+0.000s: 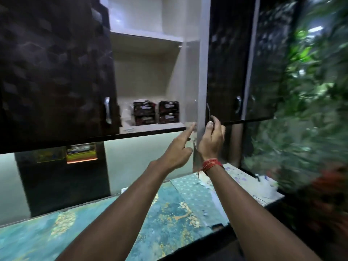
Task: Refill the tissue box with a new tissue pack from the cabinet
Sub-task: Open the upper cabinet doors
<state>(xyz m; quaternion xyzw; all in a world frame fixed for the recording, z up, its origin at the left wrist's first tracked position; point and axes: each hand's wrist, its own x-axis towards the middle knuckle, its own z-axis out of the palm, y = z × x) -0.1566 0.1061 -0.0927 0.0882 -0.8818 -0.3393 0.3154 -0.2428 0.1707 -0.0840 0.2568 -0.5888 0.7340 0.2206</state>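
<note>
The wall cabinet stands open, its door [204, 63] swung out edge-on toward me. On the bottom shelf [150, 128] lie several dark red-and-black tissue packs [156, 112], stacked in two piles. My right hand [211, 137] grips the door's metal handle [208, 112] near the lower edge. My left hand [178, 147] reaches up beside the door's inner edge, index finger stretched toward the shelf front, holding nothing. A red thread band circles my right wrist. No tissue box is clearly visible.
A closed dark glossy door [56, 72] with a handle is on the left, another [229, 63] on the right. Below is a counter with a teal-and-gold patterned cloth [113, 223]. Green foliage [310, 91] fills the right. A colourful box [82, 152] sits under the cabinet.
</note>
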